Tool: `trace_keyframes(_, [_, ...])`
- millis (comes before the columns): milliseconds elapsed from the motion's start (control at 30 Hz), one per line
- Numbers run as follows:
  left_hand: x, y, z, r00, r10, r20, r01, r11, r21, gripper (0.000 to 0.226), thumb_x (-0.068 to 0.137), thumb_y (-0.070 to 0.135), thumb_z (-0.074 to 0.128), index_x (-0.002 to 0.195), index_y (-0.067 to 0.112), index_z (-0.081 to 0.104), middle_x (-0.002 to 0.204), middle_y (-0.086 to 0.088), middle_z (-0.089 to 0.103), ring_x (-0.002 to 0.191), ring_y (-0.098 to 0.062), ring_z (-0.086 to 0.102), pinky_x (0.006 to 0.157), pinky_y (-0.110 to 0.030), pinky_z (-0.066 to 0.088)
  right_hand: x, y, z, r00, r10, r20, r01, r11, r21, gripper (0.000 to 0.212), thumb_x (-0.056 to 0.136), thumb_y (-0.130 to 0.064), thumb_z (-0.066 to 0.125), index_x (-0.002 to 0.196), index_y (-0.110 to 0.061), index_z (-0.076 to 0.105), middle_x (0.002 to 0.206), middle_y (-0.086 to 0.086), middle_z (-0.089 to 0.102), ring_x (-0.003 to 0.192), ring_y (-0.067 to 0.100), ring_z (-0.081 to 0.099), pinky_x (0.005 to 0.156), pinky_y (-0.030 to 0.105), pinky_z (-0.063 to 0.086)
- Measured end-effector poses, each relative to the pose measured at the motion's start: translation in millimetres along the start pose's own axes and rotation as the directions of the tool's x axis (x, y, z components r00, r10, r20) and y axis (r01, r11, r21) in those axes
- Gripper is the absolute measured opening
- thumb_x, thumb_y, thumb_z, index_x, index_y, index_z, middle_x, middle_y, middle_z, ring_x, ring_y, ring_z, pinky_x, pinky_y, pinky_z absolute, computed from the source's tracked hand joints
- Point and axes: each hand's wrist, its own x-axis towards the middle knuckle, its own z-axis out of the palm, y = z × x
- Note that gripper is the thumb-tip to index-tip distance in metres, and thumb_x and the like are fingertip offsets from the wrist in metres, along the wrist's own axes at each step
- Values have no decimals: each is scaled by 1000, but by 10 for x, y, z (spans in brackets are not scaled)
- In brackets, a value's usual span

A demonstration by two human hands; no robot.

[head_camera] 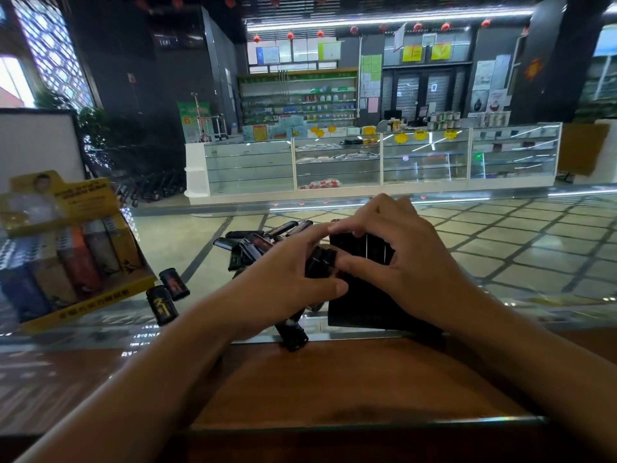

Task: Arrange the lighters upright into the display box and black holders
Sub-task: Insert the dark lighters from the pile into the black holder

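Left hand [283, 272] fingers curled round a black lighter [322, 262], pinching it at the left edge of the black holder [364, 295]. Right hand [400, 259] grips the holder from the right — thumb on its near-left face, fingertips [359, 232] over the top edge, where dark lighters stand in slots. Holder sits on the glass-topped desk [500, 248], centre. Just far-left of the hands, a loose pile of black lighters [253, 242] lying flat and crossed. One more black lighter [291, 332] lies under the left wrist at the glass edge. Two short black lighters [167, 294] stand left of the wrist, beside the yellow display box [83, 309] — box at far left, tilted back, holding upright lighters in orange, grey, blue. Wooden ledge [334, 379] near the camera.
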Motion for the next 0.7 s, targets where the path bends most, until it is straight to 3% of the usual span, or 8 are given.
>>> trace_keyframes(167, [2,15,11,999,35,-7,-35,998,-43,50,89,3,68,130,30,56,102,3,71,85,-23,68,71,-36,59,6,-48,-10,999,-40,19,39,999,35,19,86,-41,64,104,-34,65,97,-19,51,96,4,44,79,11,30])
trace_keyframes(233, [6,-3,8,999,29,-38,-33,994,-107,41,91,2,65,124,27,59,99,4,73,84,-16,72,68,-27,57,8,-61,-56,998,17,-61,-10,995,103,11,88,-38,62,98,-35,60,94,-26,53,92,-1,46,75,12,32])
trace_keyframes(300, [18,-22,9,998,26,-51,-34,987,-159,30,95,5,60,121,20,59,100,-2,75,87,-22,73,65,-28,57,16,-27,-116,981,129,-143,-92,966,240,9,92,-33,63,94,-39,56,89,-30,55,83,-4,51,70,8,36])
trace_keyframes(367, [25,-31,17,999,14,-52,-24,981,-194,20,99,10,54,118,12,58,99,-7,75,79,-31,73,52,-29,50,32,6,-163,959,233,-161,-145,892,427,13,94,-22,65,95,-33,59,87,-23,63,79,-1,58,71,13,45])
trace_keyframes(433, [32,-45,24,999,13,-35,-19,985,-173,18,99,14,52,115,8,58,96,-8,76,65,-29,69,46,-28,45,41,1,-187,948,282,-148,-164,829,534,13,94,-15,64,96,-27,61,87,-13,68,81,5,65,73,24,55])
trace_keyframes(533, [41,-62,30,999,44,24,-41,993,-107,23,95,23,55,112,9,61,93,-6,76,53,-22,60,57,-32,50,41,-16,-191,949,286,-134,-165,810,562,17,94,-12,63,104,-26,61,88,-2,68,83,14,68,74,35,59])
trace_keyframes(700, [37,-60,40,999,25,31,-22,995,-101,26,88,28,60,107,12,67,77,-3,71,50,-12,50,49,-18,42,42,-11,-201,956,256,-145,-143,835,531,20,94,-9,63,104,-26,64,88,3,67,81,26,65,74,43,57])
